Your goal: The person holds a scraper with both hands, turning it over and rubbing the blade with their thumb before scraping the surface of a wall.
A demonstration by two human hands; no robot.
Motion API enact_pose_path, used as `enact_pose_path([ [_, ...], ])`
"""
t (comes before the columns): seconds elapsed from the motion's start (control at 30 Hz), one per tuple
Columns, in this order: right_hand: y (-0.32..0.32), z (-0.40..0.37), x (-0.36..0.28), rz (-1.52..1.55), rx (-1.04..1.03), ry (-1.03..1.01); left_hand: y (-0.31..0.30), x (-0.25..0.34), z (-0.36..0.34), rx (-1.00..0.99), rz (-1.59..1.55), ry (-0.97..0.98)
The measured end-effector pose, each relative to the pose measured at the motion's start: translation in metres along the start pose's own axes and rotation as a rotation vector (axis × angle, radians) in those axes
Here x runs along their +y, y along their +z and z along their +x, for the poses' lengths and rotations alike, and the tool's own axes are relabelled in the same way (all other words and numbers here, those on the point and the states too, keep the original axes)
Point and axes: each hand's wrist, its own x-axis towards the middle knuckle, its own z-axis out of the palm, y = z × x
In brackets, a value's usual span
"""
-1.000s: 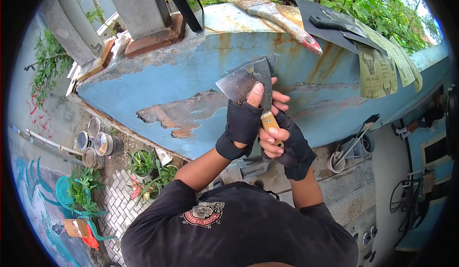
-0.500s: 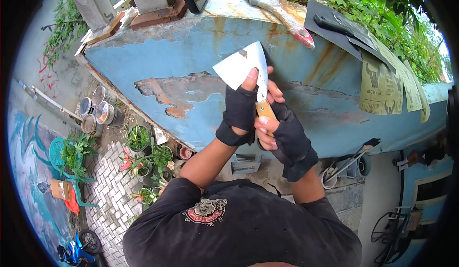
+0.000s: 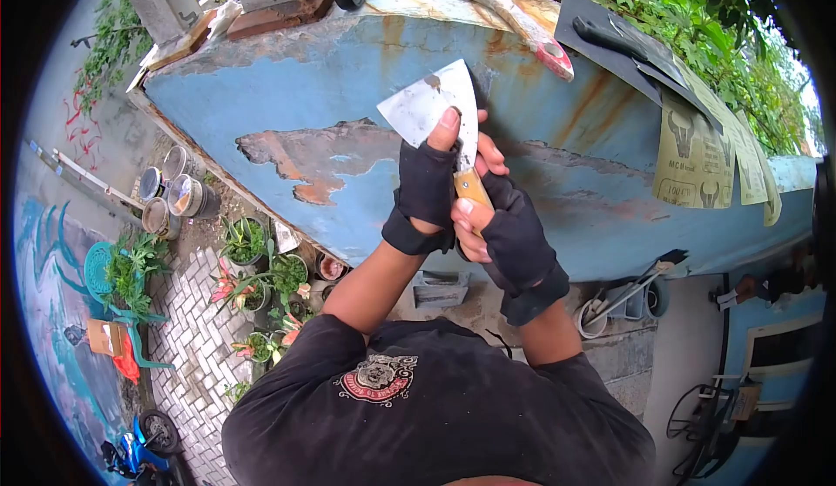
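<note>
Both hands wear black fingerless gloves and are on one putty knife (image 3: 433,103), which has a wide pale blade with brown specks and a yellow wooden handle. My left hand (image 3: 428,177) grips the knife at the blade's narrow part, its thumb lying flat on the metal and fingertips showing beyond the far edge. My right hand (image 3: 505,225) is closed round the wooden handle. The blade points up and away, in front of a blue wall (image 3: 348,77) with peeled patches and rust streaks.
On the wall's top lie a paintbrush (image 3: 509,16) with a red-tipped handle, a black-handled tool (image 3: 610,40) and sandpaper sheets (image 3: 692,159). Potted plants (image 3: 287,273) and buckets (image 3: 192,197) stand below left. A grey tray (image 3: 440,290) and a white bucket (image 3: 592,319) are below.
Both hands and the putty knife have shifted slightly left and up in view. The grips look the same.
</note>
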Motion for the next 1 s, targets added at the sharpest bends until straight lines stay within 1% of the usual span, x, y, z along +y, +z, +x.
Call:
enact_pose_path([
  [0.03, -0.001, -0.002, -0.001, 0.0, -0.003, -0.006, -0.002, -0.002, -0.002, 0.0, 0.03, -0.012],
  [0.1, -0.002, -0.009, 0.0, 0.047, -0.017, 0.057, -0.003, -0.003, -0.004, -0.023, 0.034, -0.028],
  [0.13, 0.002, -0.007, 0.002, 0.061, 0.027, 0.043, -0.004, -0.001, -0.002, -0.017, 0.041, -0.027],
  [0.17, 0.005, -0.005, 0.005, 0.062, 0.03, 0.048, -0.004, -0.001, -0.001, -0.01, 0.045, -0.032],
  [0.23, 0.005, -0.002, 0.006, 0.051, 0.019, -0.003, -0.006, -0.001, 0.002, -0.01, 0.038, -0.029],
  [0.33, 0.004, -0.008, 0.006, 0.072, 0.038, 0.03, -0.006, -0.001, -0.005, -0.011, 0.064, -0.037],
  [0.57, 0.007, -0.006, 0.007, 0.101, -0.003, 0.004, -0.004, 0.006, -0.005, -0.01, 0.082, -0.014],
  [0.63, 0.001, -0.008, 0.009, 0.122, -0.037, 0.046, -0.003, 0.006, -0.009, 0.02, 0.131, -0.039],
  [0.77, 0.004, -0.006, 0.012, 0.096, -0.016, 0.03, -0.004, 0.005, -0.007, 0.023, 0.084, -0.031],
  [0.97, 0.004, -0.003, 0.01, 0.096, 0.004, 0.027, -0.003, 0.008, -0.007, 0.01, 0.164, -0.007],
  [1.0, 0.001, -0.002, 0.013, 0.099, -0.024, 0.014, -0.003, 0.006, -0.007, 0.016, 0.159, -0.004],
])
